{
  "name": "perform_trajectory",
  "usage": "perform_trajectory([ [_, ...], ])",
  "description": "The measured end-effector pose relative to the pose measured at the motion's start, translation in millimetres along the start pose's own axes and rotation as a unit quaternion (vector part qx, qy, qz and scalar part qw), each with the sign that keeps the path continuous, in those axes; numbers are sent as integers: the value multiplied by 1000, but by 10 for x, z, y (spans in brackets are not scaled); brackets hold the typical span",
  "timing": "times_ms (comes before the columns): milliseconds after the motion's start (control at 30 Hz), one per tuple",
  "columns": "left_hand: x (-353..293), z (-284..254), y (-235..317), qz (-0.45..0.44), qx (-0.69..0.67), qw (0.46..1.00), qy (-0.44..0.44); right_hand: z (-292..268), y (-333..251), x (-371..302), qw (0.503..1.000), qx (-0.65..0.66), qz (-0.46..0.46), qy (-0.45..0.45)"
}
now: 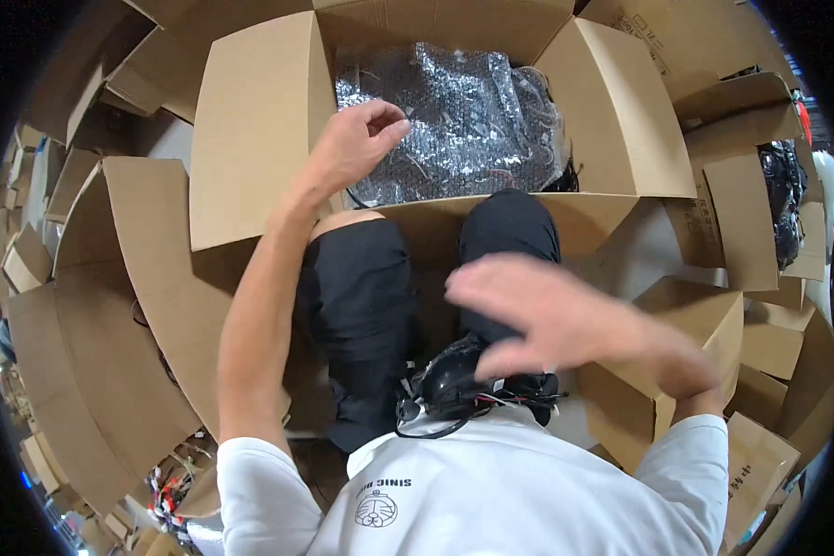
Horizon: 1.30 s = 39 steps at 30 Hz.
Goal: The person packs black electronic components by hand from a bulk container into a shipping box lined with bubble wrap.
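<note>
My left hand (357, 141) hangs over the left part of a sheet of bubble wrap (454, 111), its fingers curled and thumb tip drawn to them. Whatever that pinch may hold cannot be made out. The wrap lies inside an open cardboard box (255, 139) in front of my knees and covers dark things with thin cables. My right hand (528, 310), smeared by motion, is above my right thigh with its fingers stretched out and nothing seen in it. Just below it, a black bundle with cables (449, 380) rests in my lap.
Open cartons crowd both sides: tall flaps (157, 278) on the left, a smaller box (686, 343) at the right. Farther right, a carton holds black plastic-wrapped goods (783, 204). Coloured connectors and wires (171, 491) show at lower left.
</note>
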<state>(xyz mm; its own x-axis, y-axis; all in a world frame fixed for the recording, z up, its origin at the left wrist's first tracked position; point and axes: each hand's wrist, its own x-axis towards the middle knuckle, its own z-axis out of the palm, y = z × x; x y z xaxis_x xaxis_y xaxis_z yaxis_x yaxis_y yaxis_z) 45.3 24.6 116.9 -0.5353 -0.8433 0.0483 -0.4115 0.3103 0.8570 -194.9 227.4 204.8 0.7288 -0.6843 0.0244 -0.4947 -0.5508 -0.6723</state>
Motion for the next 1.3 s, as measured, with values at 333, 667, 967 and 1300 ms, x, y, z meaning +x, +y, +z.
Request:
perform_trajectory([
  [333,-1005,-54,681,11,-27,997,71,776,-386,-135,956,70,113,-262],
  [667,-1864,304,1266,41,-299,919,255,72,-566,-458,916,272,197,217],
  [967,-2016,1107,1563,43,-283,948,141,162,-657,-266,870,339,188,304],
  [1300,-1703,608,1597,-73,-689,721,15,-71,-319,-14,812,432,94,381],
])
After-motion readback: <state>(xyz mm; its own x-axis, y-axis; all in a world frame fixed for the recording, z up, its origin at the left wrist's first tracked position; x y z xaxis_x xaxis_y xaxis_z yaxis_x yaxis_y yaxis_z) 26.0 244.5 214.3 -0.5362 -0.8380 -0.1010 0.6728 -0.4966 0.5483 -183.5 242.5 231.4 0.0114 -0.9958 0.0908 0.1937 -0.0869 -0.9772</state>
